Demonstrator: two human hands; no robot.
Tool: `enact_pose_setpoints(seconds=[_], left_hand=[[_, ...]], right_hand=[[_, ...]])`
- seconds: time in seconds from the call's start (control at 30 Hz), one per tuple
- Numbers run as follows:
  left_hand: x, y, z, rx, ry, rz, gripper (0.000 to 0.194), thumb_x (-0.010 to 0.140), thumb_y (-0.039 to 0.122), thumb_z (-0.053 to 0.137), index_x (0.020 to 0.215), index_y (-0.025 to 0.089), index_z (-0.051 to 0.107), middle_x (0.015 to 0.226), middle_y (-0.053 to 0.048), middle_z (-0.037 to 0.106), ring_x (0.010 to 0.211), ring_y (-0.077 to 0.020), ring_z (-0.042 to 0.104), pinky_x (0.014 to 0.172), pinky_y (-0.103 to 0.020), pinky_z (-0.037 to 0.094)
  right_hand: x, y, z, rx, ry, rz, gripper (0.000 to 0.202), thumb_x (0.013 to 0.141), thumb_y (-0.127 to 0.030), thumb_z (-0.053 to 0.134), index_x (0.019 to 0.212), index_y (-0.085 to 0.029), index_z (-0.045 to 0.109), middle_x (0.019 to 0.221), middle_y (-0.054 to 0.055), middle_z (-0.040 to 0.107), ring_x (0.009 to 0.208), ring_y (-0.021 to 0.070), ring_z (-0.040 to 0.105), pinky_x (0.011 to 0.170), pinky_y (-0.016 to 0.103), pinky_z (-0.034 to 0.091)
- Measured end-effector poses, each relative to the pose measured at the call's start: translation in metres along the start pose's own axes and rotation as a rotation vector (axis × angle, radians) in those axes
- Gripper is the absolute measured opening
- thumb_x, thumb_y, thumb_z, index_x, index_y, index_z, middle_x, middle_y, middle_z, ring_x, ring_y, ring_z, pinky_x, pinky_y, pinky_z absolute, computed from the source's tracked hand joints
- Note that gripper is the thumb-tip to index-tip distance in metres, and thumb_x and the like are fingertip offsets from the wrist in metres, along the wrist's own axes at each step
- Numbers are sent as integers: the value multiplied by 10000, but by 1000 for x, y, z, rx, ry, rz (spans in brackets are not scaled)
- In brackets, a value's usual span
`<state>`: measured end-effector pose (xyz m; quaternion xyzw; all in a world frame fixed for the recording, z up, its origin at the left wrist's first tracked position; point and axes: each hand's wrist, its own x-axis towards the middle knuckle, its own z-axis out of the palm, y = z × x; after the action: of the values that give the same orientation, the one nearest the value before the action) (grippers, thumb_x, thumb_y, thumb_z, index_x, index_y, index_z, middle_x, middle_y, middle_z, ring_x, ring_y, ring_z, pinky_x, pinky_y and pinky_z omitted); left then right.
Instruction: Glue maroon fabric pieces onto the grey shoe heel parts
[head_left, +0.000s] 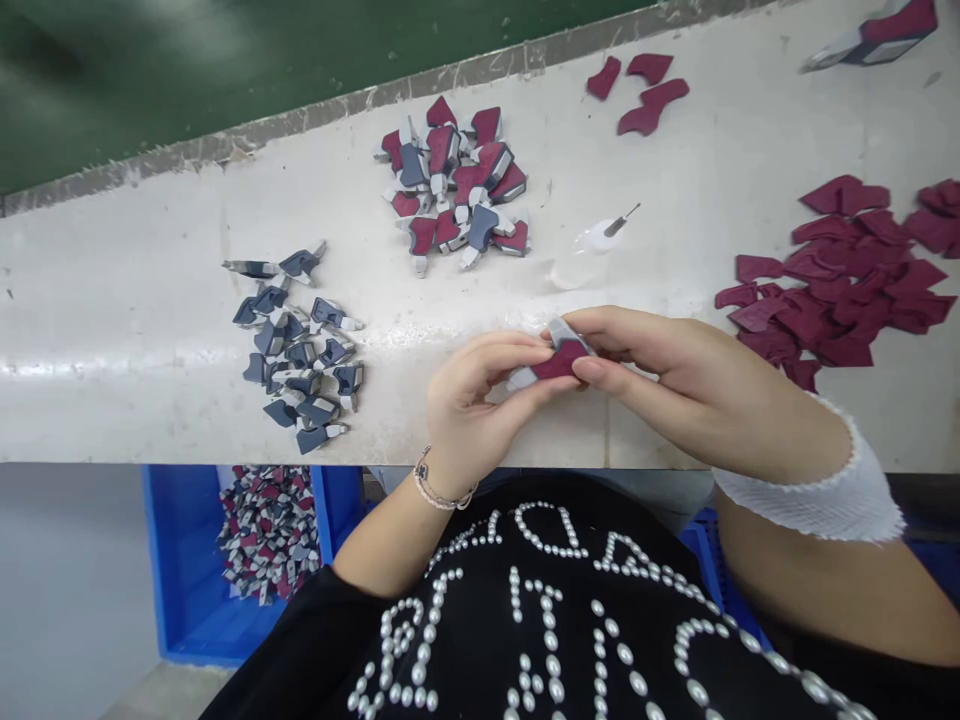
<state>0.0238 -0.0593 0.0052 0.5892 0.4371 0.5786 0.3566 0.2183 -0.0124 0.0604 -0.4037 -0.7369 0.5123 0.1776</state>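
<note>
The maroon-and-grey piece [564, 360] sits between both hands at frame centre, above the table [150, 300]. Its length slants from lower left to upper right; the left hand [472, 410] grasps its left side, the right hand [675, 375] its right, about equally near.

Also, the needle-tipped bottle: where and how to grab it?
I'd pinch the wide white body, coming from the person's side. The thin needle points away and to the right, so that approach should keep fingers off the tip. Can't tell if it's standing or lying.
</note>
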Motion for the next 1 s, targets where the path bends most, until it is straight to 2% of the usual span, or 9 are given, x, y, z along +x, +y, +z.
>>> enact_pose_setpoints(seconds=[0.1,0.17,0.23,0.3,0.43,0.5,0.67,0.8,1.0], left_hand=[[-2,3,2,-18,14,-39,308,775,137,867,1036,230,736,1029,-27,754,1015,-159,742,885,-300,658],[-3,7,1,-23,-4,-163,290,811,191,848,1063,223,708,1070,-39,745,1013,-162,752,899,-313,667],[-1,12,-3,9,-71,-272,324,831,249,837,1114,216,682,1083,-48,756,980,-161,767,890,-312,673],[2,19,-9,79,-167,-302,342,836,285,834,1134,208,683,1038,-47,782,922,-155,773,869,-304,672],[12,31,-21,161,-301,-322,175,853,292,815,951,191,710,849,-16,773,783,-136,735,751,-274,634],[14,34,-23,124,-326,-357,185,834,292,829,825,183,680,766,0,736,718,-122,694,677,-256,590],[6,31,-18,-30,-267,-396,267,759,246,883,721,183,626,710,26,690,681,-105,647,661,-245,552],[0,29,-11,-69,-236,-489,282,761,332,885,737,182,646,734,5,717,697,-123,668,676,-266,562],[5,33,-15,-6,-384,-455,231,826,369,830,953,182,784,881,-53,791,811,-174,722,759,-315,580]], right_hand=[[-2,-1,0,-106,35,-66,270,1073,-347,467,1203,-177,632,1067,43,707,894,168,667,746,284,482],[-1,-1,-1,-209,57,-113,296,1068,-299,456,1265,-166,633,1090,53,721,904,180,679,763,294,485],[0,-2,-2,-293,45,-162,330,1063,-270,442,1309,-165,636,1096,62,728,917,198,682,779,310,490],[0,-3,-5,-328,3,-203,356,1064,-262,431,1342,-169,633,1111,64,726,950,207,679,803,320,495],[-1,-7,-11,-315,-72,-255,363,1079,-280,422,1361,-199,636,1085,45,724,956,193,667,799,315,497],[-3,-9,-14,-289,-111,-279,359,1089,-303,426,1377,-244,631,1027,25,718,909,174,658,768,297,492],[-7,-10,-19,-272,-155,-335,345,1096,-321,445,1386,-301,630,935,13,677,815,146,621,688,260,462],[-8,-9,-21,-267,-176,-333,351,1099,-329,436,1394,-334,626,892,8,659,777,137,612,662,246,467],[-8,-7,-17,-286,-149,-334,394,1077,-294,462,1444,-341,598,1000,22,709,887,157,674,741,265,536]])
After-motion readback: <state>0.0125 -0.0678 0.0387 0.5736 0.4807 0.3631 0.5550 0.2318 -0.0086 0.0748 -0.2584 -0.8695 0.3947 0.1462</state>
